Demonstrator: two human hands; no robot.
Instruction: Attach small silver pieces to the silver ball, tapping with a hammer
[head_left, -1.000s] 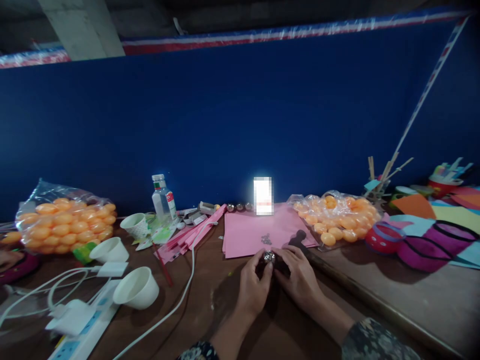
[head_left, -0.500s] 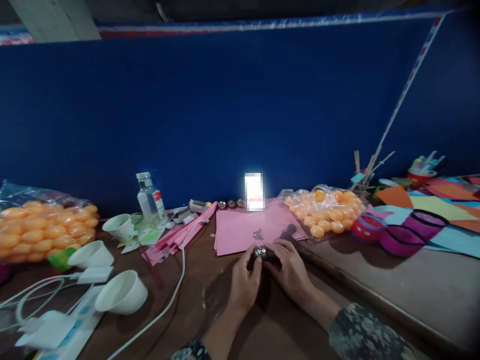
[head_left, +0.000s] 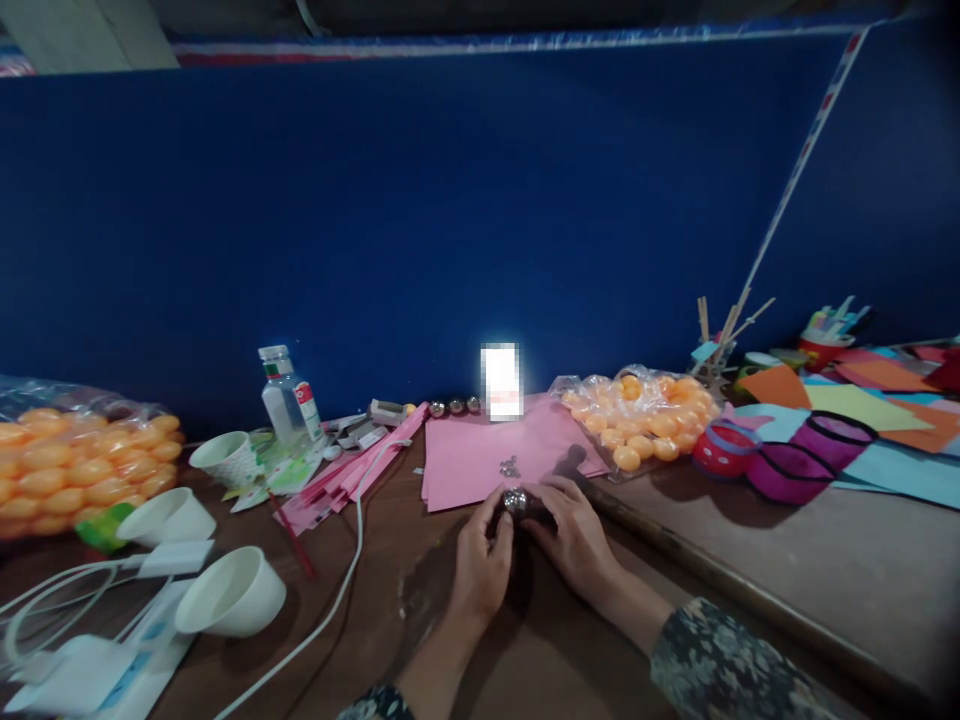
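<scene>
My left hand point(head_left: 480, 570) and my right hand point(head_left: 574, 545) meet on the brown table point(head_left: 787, 580), fingers curled round a small shiny silver ball point(head_left: 514, 499) held between them. They sit at the near edge of a stack of pink paper sheets point(head_left: 495, 450). A small cluster of silver bits point(head_left: 510, 466) lies on the pink paper just beyond the hands. What lies under my right palm is hidden.
Bags of orange balls sit at the left point(head_left: 75, 465) and back right point(head_left: 645, 415). White paper cups point(head_left: 229, 595), a power strip with white cables point(head_left: 97, 660), a water bottle point(head_left: 285, 395), pink strips point(head_left: 352, 470), coloured paper crafts point(head_left: 810, 455) and a blue wall point(head_left: 480, 220) surround the spot.
The view has drifted so everything slid left and slightly up in the frame. My hands stay together on the silver ball with little change in grip.
</scene>
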